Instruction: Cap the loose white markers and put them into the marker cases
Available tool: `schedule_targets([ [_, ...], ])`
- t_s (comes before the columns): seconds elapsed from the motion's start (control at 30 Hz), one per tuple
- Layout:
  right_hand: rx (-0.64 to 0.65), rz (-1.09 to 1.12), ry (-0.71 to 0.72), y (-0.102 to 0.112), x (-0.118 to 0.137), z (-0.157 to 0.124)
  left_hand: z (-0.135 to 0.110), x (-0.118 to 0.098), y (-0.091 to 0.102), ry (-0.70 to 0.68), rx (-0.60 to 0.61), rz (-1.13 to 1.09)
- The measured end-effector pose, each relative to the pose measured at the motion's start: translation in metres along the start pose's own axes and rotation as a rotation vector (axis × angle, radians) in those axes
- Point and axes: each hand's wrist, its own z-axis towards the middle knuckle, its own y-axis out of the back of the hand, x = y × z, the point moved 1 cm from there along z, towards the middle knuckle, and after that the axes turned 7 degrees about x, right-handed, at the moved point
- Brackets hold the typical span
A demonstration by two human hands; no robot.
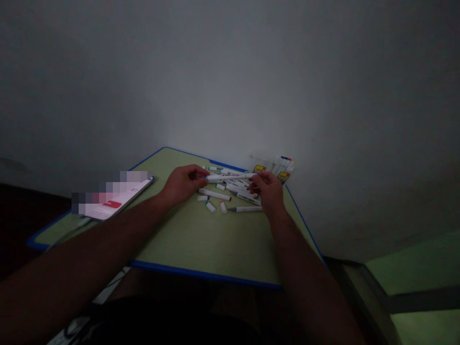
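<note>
A white marker pen [230,177] is held level above the table between my two hands. My left hand [185,183] pinches its left end, and my right hand [269,188] grips the right end, where a cap seems to sit. Below it lies a loose pile of white markers [247,197], some without caps. A marker with a red end [215,194] rests in front of the pile. Several loose caps lie around, among them an orange-marked cap [223,207] and a green-marked cap [210,206]. An uncapped grey-tipped marker [246,209] lies near my right wrist.
The small table [201,244] has a blue edge and stands against a grey wall [230,86]. A lit phone or tablet [115,201] lies at the left with a cable. Clear packs with yellow labels [283,176] stand at the back right corner.
</note>
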Motion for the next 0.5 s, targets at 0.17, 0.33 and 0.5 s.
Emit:
schedule_targets([
  [0.17, -0.052, 0.102, -0.004, 0.0, 0.0, 0.003, -0.001, 0.004, 0.0, -0.048, 0.019, 0.224],
  [0.33, -0.189, 0.143, 0.02, 0.012, 0.008, 0.007, -0.001, 0.012, -0.002, -0.099, 0.085, 0.356],
  [0.5, -0.37, 0.19, 0.062, 0.031, 0.019, 0.014, 0.0, 0.011, -0.003, -0.116, 0.166, 0.509],
])
